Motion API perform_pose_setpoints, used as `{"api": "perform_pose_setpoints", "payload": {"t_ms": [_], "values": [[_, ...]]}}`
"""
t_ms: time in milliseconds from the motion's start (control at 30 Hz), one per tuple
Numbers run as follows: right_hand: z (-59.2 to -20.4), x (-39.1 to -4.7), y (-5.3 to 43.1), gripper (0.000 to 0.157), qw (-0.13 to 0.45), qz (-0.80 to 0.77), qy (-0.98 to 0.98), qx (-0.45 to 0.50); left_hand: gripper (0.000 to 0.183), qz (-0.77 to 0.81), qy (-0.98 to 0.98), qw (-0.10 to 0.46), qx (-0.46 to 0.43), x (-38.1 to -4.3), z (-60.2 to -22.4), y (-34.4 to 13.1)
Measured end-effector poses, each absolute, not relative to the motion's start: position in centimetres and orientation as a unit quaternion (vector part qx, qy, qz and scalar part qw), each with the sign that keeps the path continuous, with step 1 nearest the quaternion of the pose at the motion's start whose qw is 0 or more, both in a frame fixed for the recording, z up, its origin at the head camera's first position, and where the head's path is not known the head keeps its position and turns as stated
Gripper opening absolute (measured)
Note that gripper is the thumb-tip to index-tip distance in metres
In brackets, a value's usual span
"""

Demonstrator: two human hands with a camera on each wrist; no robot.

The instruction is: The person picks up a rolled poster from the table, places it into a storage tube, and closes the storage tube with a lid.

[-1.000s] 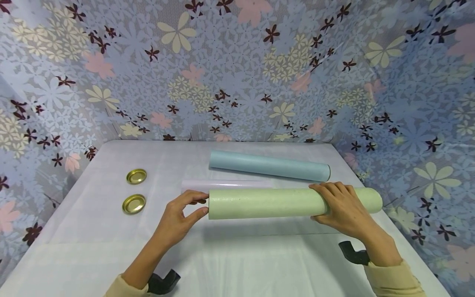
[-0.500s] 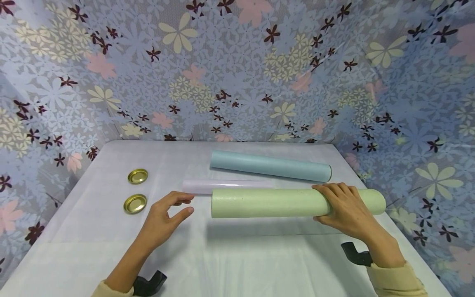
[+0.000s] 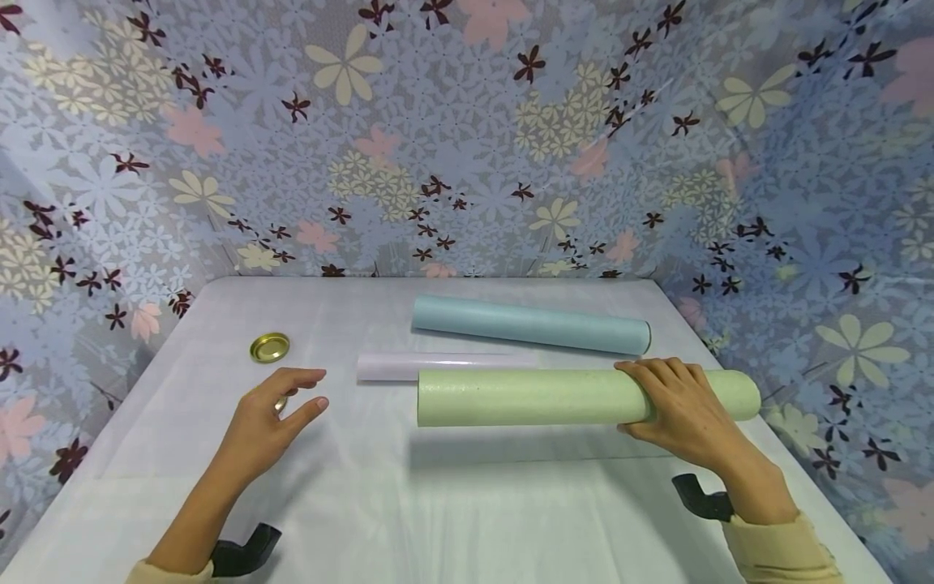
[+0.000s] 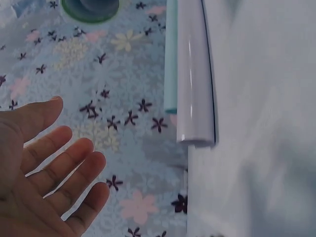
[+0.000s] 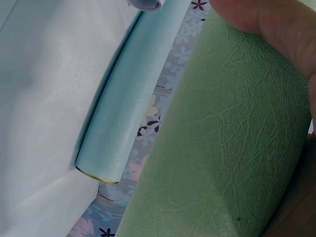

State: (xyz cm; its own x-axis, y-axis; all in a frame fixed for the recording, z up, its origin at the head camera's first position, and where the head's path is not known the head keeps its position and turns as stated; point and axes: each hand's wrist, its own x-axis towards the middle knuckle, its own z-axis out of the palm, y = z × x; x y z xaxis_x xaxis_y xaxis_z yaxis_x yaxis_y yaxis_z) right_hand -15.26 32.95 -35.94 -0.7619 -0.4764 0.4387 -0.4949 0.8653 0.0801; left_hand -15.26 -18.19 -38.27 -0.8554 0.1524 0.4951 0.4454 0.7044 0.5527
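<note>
My right hand [image 3: 679, 405] grips a pale green cardboard tube [image 3: 525, 397] near its right end. The tube is held level above the table, with a shadow beneath it. In the left wrist view the tube's left end [image 4: 91, 17] shows a dark round opening with a green rim. My left hand [image 3: 259, 426] is apart from the tube, its fingers and thumb spread with nothing between them. It hovers over the nearer of two shallow gold metal lids, hiding most of that lid [image 3: 281, 403]. The farther gold lid [image 3: 269, 347] lies flat just beyond the left fingers.
A light blue tube [image 3: 531, 326] lies slantwise at the back right of the white-covered table [image 3: 467, 519]; its right end has a gold edge [image 5: 96, 176]. In front of it lies a shiny lilac roll [image 3: 387, 367], partly behind the green tube. Flowered cloth [image 3: 438, 146] hangs around the table.
My left hand has come off the green tube's left end and moved left to the nearer gold lid. The right hand keeps its grip, with the tube shifted slightly right.
</note>
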Motion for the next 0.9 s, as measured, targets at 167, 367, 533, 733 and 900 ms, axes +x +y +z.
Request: {"api": "perform_pose_setpoints", "payload": {"t_ms": [167,367,533,733,900], "values": [[-36.0,-15.3,32.9,0.085,0.227,0.021,-0.939,0.258,0.036,-0.340,-0.912,0.184,-0.135,-15.4,-38.2,-19.6],[-36.1,-15.3,33.0,0.086,0.224,0.019,-0.941,0.254,0.041,-0.312,-0.932,0.148,-0.112,-15.9,-38.1,-21.4],[-36.1,-15.3,33.0,0.086,0.222,0.019,-0.942,0.251,0.048,-0.282,-0.946,0.115,-0.107,-16.6,-38.2,-22.6],[-36.1,-15.2,33.0,0.086,0.223,0.020,-0.942,0.252,0.054,-0.246,-0.961,0.071,-0.108,-17.2,-38.8,-23.8],[-36.2,-15.1,33.1,0.086,0.223,0.017,-0.943,0.246,0.059,-0.222,-0.968,0.040,-0.109,-17.7,-39.5,-24.6]]}}
